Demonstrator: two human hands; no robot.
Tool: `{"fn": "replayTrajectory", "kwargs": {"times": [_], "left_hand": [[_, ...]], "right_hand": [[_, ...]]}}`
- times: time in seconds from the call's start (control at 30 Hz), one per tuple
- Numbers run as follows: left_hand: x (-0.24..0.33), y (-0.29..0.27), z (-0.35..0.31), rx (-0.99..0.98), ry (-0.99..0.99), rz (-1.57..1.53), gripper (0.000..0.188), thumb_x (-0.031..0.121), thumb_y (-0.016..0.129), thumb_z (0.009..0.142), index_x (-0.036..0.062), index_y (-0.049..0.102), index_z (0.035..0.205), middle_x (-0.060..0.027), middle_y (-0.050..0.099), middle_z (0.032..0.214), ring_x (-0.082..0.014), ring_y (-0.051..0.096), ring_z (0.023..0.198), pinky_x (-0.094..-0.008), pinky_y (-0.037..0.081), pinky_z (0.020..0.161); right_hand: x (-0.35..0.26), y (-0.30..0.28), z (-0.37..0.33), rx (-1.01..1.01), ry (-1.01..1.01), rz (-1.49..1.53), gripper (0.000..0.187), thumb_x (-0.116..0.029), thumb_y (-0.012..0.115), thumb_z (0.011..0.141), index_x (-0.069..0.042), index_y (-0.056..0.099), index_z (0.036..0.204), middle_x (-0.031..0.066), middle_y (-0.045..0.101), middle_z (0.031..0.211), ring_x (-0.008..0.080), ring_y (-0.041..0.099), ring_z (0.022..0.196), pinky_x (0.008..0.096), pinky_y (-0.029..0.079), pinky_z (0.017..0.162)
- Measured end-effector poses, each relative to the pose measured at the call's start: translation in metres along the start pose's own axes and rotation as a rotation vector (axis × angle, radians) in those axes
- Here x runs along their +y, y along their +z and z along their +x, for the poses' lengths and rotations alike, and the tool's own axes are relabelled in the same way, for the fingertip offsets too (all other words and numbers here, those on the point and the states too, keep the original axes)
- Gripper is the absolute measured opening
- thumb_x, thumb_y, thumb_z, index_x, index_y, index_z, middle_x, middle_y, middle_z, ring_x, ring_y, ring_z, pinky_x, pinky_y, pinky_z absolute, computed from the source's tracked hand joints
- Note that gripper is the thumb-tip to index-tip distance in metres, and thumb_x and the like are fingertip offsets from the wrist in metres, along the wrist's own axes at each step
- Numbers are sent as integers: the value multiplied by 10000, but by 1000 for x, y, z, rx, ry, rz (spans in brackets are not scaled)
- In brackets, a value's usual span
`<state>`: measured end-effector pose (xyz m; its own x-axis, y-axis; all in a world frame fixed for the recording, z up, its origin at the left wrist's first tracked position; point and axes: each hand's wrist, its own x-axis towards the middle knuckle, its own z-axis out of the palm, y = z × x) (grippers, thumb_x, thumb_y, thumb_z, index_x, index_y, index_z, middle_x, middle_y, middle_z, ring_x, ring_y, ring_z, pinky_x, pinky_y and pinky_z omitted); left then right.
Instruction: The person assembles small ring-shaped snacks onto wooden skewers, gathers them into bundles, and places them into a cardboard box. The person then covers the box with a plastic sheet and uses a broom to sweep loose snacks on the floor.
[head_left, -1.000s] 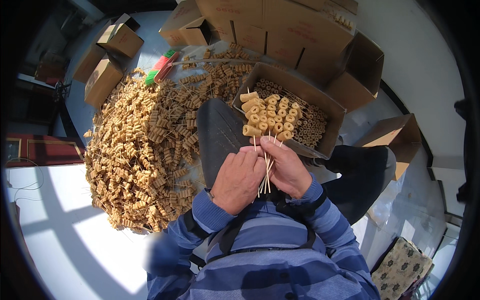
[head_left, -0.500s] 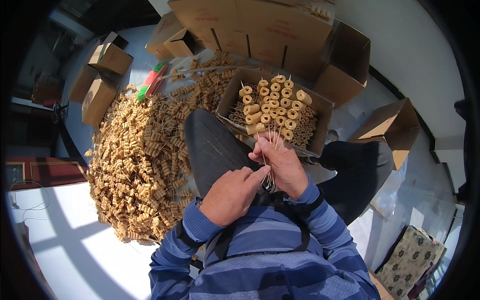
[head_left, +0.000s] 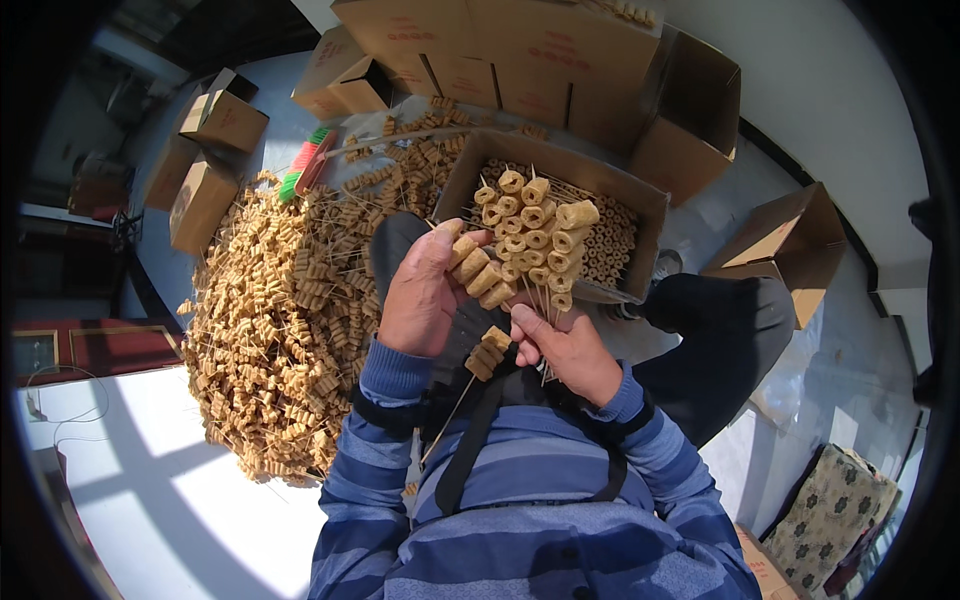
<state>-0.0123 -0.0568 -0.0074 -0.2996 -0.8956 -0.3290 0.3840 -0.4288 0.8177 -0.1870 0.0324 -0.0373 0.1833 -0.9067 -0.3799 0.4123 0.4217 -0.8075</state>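
Note:
My right hand (head_left: 572, 350) is closed around the thin sticks of a bundle of skewers (head_left: 535, 225). Tan, hollow rolls are threaded in rows on these sticks, fanned out above the fist. Beside it on the left, my left hand (head_left: 420, 295) grips another skewer of rolls (head_left: 478, 272), held slantwise against the bundle's left side; part of its stick is hidden by the fingers. One more skewer of rolls (head_left: 486, 355) lies over my lap, its bare stick pointing toward my waist. Just beyond both hands, an open cardboard box (head_left: 650, 235) holds many skewered rolls, packed with their round ends up.
A large heap of skewered rolls (head_left: 270, 340) covers the floor on my left. Behind it lies a broom with green and red bristles (head_left: 308, 160). Cardboard boxes (head_left: 500, 50) stand along the back, and an open carton (head_left: 785, 245) sits at right. A patterned cloth (head_left: 835, 510) is at lower right.
My left hand has moved from the sticks' lower ends up to the bundle's left side and now holds a separate skewer. The bundle has narrowed, and a skewer now lies on my lap.

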Motion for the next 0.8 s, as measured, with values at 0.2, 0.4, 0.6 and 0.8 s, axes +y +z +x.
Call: {"fn": "replayTrajectory", "kwargs": {"times": [0.2,0.4,0.6,0.8], "left_hand": [[2,-12,-4,-133,34,-57,458,331,496,1066,2,453,1382,-177,581,1336,-245,639,1087,-405,528,976],[-8,-20,-1,-137,111,-116,421,294,489,1070,-1,463,1370,-171,580,1342,-243,611,1167,-396,488,1028],[-9,-12,-6,-143,178,-266,349,281,497,1070,44,485,1326,-102,590,1304,-224,562,1232,-437,473,1049],[-19,7,-10,-51,153,-262,512,370,515,1054,69,378,1445,-128,554,1364,-248,582,1228,-407,529,1005]], "right_hand": [[-8,-5,1,-172,129,255,307,-255,516,1069,17,553,1207,20,584,835,57,515,609,223,527,592],[-20,-12,-3,-347,201,272,449,-337,402,1098,70,531,1234,49,582,733,87,566,557,265,587,595],[-18,-13,0,-405,297,279,474,-330,423,1090,113,531,1220,94,643,708,139,626,521,314,606,597],[-14,-13,1,-507,354,276,470,-348,422,1088,87,541,1223,119,666,727,166,658,552,337,607,603]]}}
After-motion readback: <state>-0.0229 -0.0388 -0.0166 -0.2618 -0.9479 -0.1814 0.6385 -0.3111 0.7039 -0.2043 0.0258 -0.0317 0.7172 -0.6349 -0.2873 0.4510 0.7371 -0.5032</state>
